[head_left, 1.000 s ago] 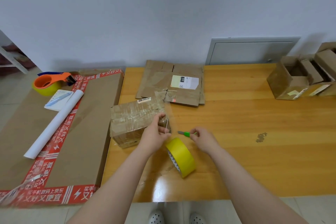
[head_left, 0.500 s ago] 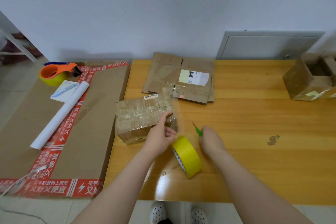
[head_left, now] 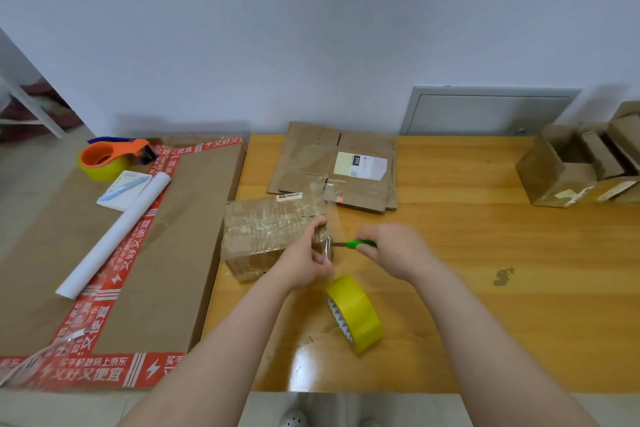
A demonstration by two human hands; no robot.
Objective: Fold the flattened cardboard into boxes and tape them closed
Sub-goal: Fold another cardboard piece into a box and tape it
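— Left hand pinches the clear tape strip at the right end of the taped box, with the fingers curled around that corner. Do you see it so?

— Yes. The right hand, just right of the box, grips a small green cutter in closed fingers. Its blade points toward the strip, close to the left fingers. Whether the blade touches the tape, I cannot tell.

— Where is the roll?

— The yellow tape roll stands on its edge on the wooden table, in front of the box and a little to the right.

— And the flat cardboard?

— The flattened cardboard stack lies just behind the box, on the wall side. Open boxes stand far to the right of it. Left of the box lies a large flat carton with red printed tape. It carries an orange tape dispenser, a notepad and a white paper roll.
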